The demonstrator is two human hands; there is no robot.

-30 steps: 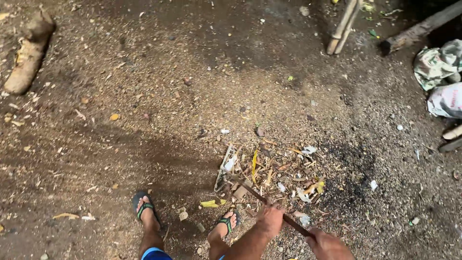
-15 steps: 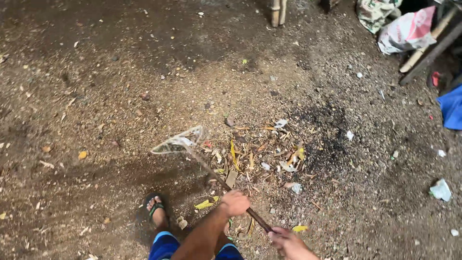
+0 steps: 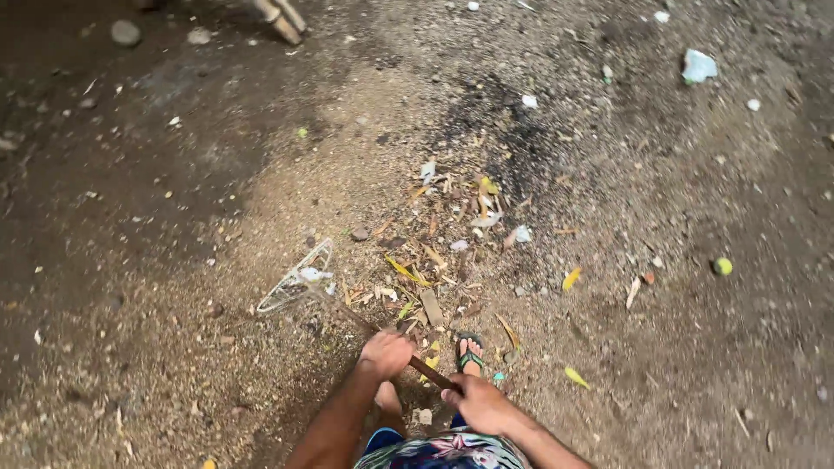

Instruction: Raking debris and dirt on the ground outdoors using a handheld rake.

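- There was one rake (image 3: 300, 278), with a thin brown handle and a wire head. The head lay on the dirt ground (image 3: 174, 217), just left of a pile of leaves and scraps (image 3: 452, 234).
- There were two hands on the rake handle. The left hand (image 3: 386, 353) was wrapped tight around the handle, higher up toward the head.
- The right hand (image 3: 476, 404) was closed around the low end of the handle, near the person's body.
- One foot in a green and black flip-flop (image 3: 470, 353) showed between the two hands, just past the handle. The other foot (image 3: 387, 399) was partly hidden under the left arm, so I could not tell what was on it.
- The pile held many dry sticks, some yellow leaves and some small white bits. They were too many and too mixed to count.
- One yellow leaf (image 3: 571, 279) lay alone to the right of the pile, and one more (image 3: 575, 376) lay lower down.
- One small round green fruit (image 3: 722, 266) sat well to the right.
- One crumpled pale blue scrap (image 3: 698, 66) lay far off near the top right.
- Two bamboo pole ends (image 3: 280, 19) poked in at the top left, side by side.
- Two grey stones (image 3: 125, 33) lay near the top left corner.
- No box, bag or bin showed, so nothing was inside anything.
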